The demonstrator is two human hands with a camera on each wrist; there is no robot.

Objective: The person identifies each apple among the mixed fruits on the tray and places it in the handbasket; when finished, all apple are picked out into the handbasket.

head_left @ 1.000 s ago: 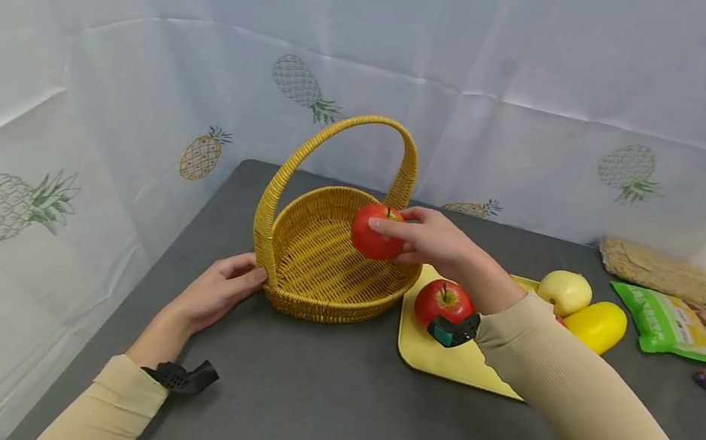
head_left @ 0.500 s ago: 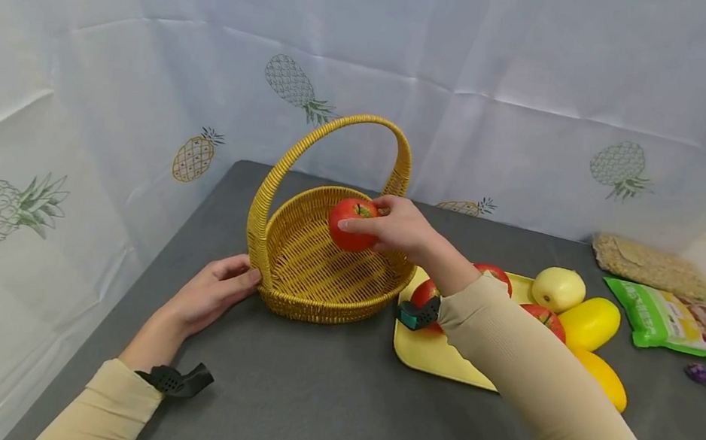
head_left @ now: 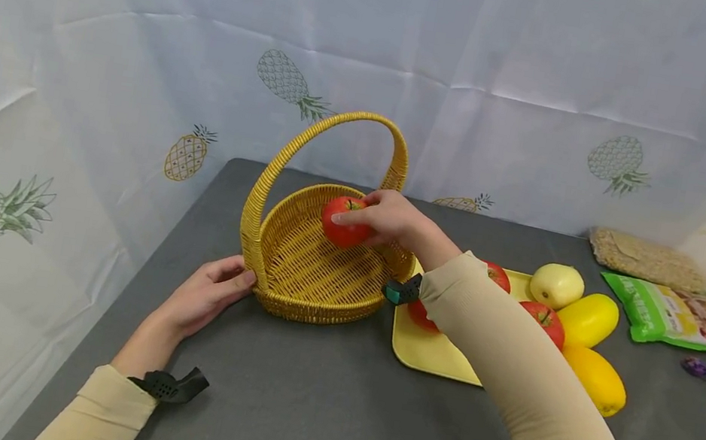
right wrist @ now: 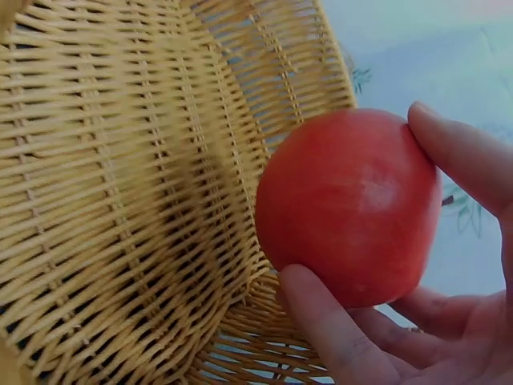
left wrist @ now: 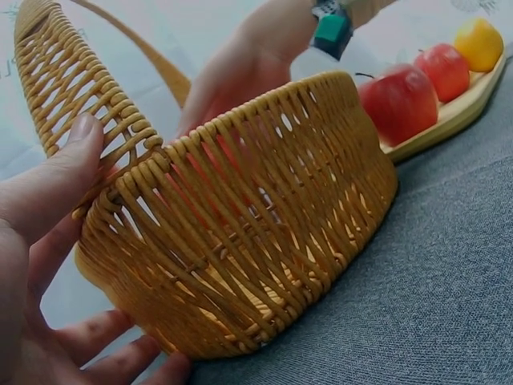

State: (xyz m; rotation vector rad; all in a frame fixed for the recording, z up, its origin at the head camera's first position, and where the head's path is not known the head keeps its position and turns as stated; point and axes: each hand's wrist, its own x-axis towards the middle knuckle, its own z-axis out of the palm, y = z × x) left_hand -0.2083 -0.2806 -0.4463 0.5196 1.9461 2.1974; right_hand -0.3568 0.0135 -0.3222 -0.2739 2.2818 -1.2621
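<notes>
A curtained booth: sheeting (head_left: pixel 490 35) (pineapple-printed) hangs behind and beside a grey table (head_left: pixel 312 404).

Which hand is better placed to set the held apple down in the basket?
Right, most likely. The right hand grips the red apple over the basket. The left hand only touches the basket's outside, looking better suited to steadying it.

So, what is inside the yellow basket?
Inside the yellow basket, its woven floor shows, and the right hand holds a red apple over it. In the head view, hand and apple cover the part behind.
</notes>
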